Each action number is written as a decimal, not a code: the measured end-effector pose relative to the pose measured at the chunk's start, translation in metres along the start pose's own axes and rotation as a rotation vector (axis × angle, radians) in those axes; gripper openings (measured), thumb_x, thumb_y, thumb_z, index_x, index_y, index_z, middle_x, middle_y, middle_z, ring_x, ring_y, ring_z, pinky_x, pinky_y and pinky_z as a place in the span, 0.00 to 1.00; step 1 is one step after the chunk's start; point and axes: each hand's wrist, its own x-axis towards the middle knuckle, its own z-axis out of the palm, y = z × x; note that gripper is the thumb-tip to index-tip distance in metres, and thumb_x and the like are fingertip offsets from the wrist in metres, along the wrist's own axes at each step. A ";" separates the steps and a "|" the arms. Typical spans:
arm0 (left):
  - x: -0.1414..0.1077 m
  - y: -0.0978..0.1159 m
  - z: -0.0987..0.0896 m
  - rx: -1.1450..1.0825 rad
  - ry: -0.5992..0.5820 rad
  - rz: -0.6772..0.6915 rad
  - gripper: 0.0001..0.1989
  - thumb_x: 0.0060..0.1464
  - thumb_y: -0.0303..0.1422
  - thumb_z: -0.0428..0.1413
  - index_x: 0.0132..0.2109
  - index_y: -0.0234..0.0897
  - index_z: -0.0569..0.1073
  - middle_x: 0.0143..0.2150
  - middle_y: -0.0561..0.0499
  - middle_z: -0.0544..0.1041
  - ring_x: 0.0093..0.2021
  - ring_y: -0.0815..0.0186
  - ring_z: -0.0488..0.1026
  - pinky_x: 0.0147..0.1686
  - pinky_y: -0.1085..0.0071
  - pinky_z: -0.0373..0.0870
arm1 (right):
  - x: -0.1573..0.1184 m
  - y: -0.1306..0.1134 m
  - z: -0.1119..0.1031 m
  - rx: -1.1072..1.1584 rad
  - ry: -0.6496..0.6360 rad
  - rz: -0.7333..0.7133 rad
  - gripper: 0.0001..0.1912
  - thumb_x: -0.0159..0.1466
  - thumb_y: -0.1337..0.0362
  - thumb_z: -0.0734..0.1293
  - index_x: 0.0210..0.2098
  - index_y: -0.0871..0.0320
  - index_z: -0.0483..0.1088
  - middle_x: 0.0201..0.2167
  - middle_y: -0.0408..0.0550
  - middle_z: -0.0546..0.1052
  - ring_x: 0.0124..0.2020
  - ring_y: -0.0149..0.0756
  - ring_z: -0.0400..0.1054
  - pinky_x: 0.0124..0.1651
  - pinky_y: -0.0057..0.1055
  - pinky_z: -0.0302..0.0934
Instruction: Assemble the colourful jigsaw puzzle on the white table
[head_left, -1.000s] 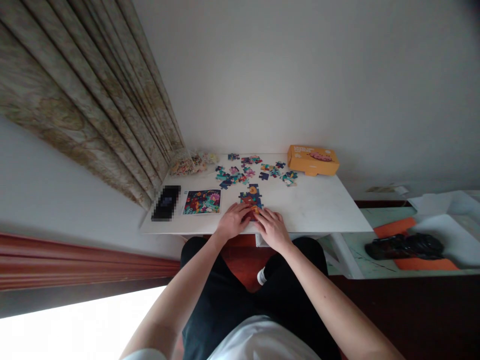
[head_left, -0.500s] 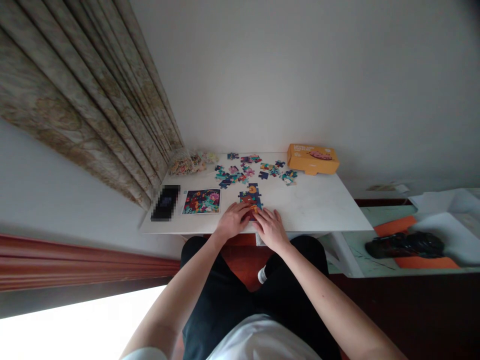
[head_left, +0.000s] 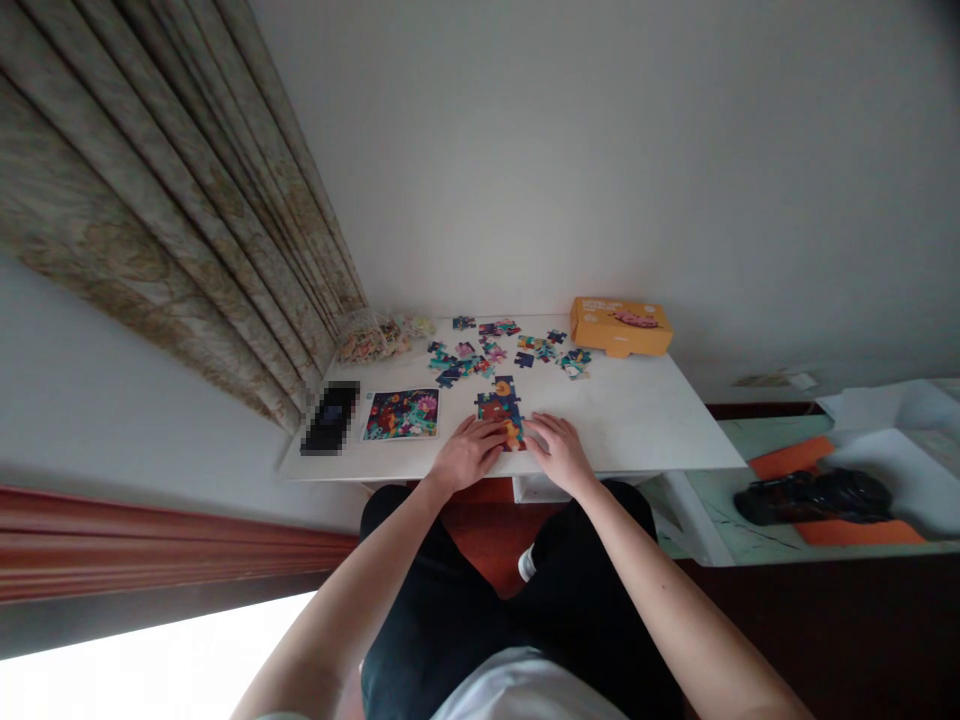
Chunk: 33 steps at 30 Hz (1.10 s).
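My left hand lies with its fingers on the lower left edge of an assembled jigsaw section, a narrow dark-blue patch with orange shapes. My right hand rests on the white table with spread fingertips at the section's lower right edge. Neither hand visibly grips a piece. Beyond them lie several loose puzzle pieces, mostly teal, blue and pink. Part of the section's lower edge is hidden by my fingers.
A printed picture card and a blurred dark phone lie left of my hands. A clear bag of pieces and an orange box sit along the far edge. A curtain hangs left; a lower surface holds a black bag.
My right hand has slid slightly right, and its fingertips now sit at the section's edge. The whole view has shifted, with the table lower in the frame and the box turned slightly.
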 end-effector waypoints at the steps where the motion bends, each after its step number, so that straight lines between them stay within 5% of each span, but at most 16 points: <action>1: 0.000 0.000 0.000 0.002 0.002 -0.007 0.17 0.71 0.33 0.52 0.61 0.44 0.77 0.65 0.48 0.77 0.68 0.58 0.69 0.73 0.50 0.57 | 0.002 0.002 0.001 -0.010 0.006 0.008 0.16 0.73 0.60 0.64 0.56 0.52 0.78 0.61 0.55 0.78 0.63 0.49 0.70 0.67 0.53 0.58; 17: 0.010 -0.018 0.000 0.021 0.021 0.094 0.16 0.70 0.33 0.52 0.59 0.41 0.78 0.63 0.44 0.77 0.65 0.56 0.73 0.65 0.54 0.71 | 0.013 0.002 -0.003 -0.076 -0.077 0.000 0.17 0.72 0.60 0.65 0.57 0.50 0.77 0.64 0.55 0.75 0.65 0.51 0.67 0.68 0.56 0.55; 25: 0.016 -0.038 -0.005 0.070 -0.049 0.086 0.24 0.65 0.42 0.59 0.65 0.41 0.74 0.71 0.39 0.68 0.71 0.49 0.66 0.71 0.46 0.62 | 0.031 0.014 -0.004 -0.013 -0.208 -0.131 0.29 0.71 0.49 0.66 0.68 0.49 0.67 0.71 0.54 0.67 0.73 0.53 0.57 0.73 0.64 0.46; 33: 0.061 -0.073 -0.010 0.205 0.072 -0.244 0.21 0.70 0.31 0.49 0.65 0.40 0.73 0.70 0.40 0.70 0.70 0.53 0.66 0.70 0.50 0.63 | 0.075 0.018 -0.002 -0.025 -0.342 -0.230 0.40 0.67 0.41 0.69 0.72 0.51 0.62 0.76 0.56 0.58 0.77 0.55 0.49 0.75 0.63 0.40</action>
